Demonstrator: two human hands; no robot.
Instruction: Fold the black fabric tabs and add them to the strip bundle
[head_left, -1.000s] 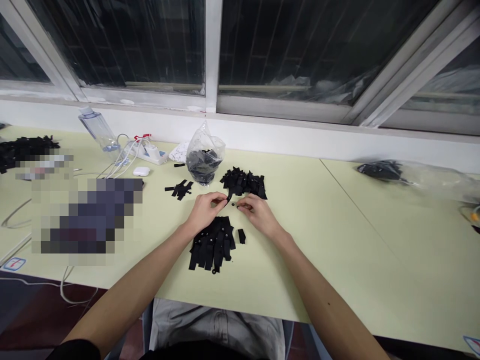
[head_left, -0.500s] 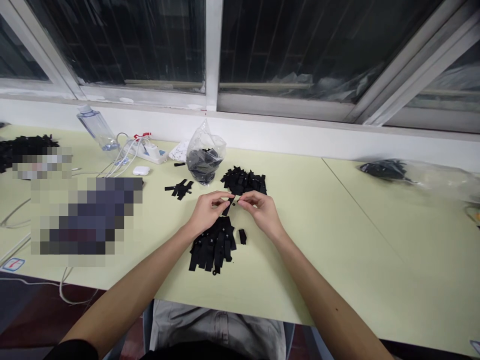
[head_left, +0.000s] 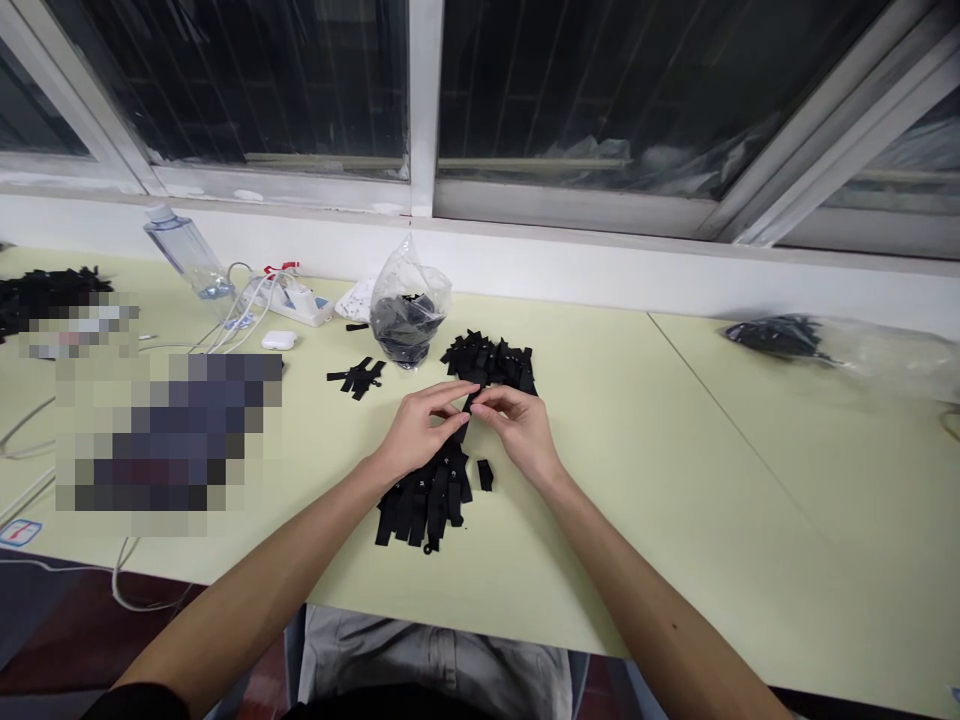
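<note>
My left hand [head_left: 420, 430] is closed in a pinch on a black fabric strip [head_left: 466, 428], which hangs slanting between my hands. My right hand [head_left: 523, 428] is also closed, its thumb and forefinger pinching at the strip's right edge; any small part between these fingertips is hidden. Beneath and nearer to me lies a pile of black strips [head_left: 420, 505], some bearing small white marks. One short black piece [head_left: 485, 475] rests just right of that pile. Beyond my fingers sits another heap of black strips [head_left: 491, 358], partly covered by my hands.
A clear plastic bag [head_left: 409, 320] of black pieces stands behind, with a few loose strips [head_left: 358, 377] to its left. Farther left are a white earphone case [head_left: 279, 340], a power strip [head_left: 296, 308], cables and a tilted water bottle [head_left: 187, 252]. Another bag [head_left: 780, 338] lies right.
My hands have come closer together, and the right fingertips now meet the strip. A small dark ring seen between the hands before is out of sight.
</note>
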